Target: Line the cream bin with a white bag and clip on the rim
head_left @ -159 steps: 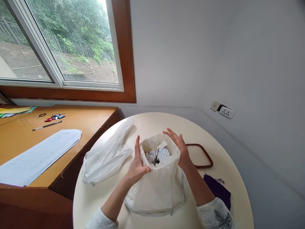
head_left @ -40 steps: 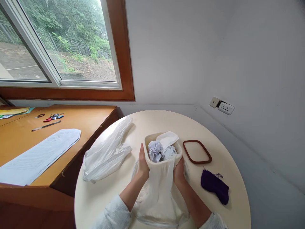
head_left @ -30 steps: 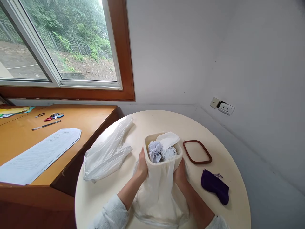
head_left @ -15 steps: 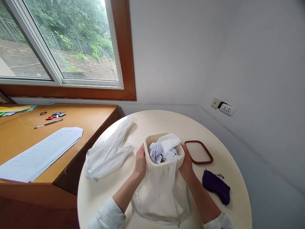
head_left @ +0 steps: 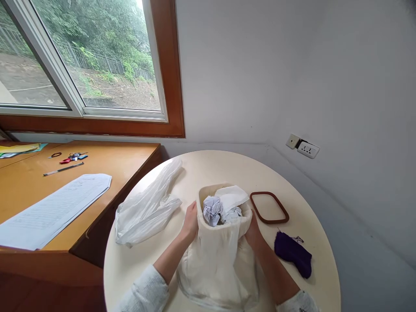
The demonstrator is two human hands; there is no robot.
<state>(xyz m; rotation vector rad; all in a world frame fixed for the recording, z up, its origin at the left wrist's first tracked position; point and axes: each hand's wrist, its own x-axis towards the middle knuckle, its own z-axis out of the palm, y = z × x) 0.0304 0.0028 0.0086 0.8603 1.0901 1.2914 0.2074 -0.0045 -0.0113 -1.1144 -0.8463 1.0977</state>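
A small cream bin stands on the round table in front of me, its rim wrapped by a thin white plastic bag that drapes down toward me. Inside it lie crumpled paper balls and a folded white tissue. My left hand presses against the bin's left side, fingers partly hidden behind it. On the opposite side my right hand holds the bin below the rim, its fingers mostly out of sight.
On the round table, a loose plastic bag lies left, a brown rounded frame and purple cloth right. The wooden desk holds papers, a pen and keys.
Both hands have slid slightly lower on the bin's sides, the right one further under the rim. The tissue has shifted a little to the right. The view has moved slightly.
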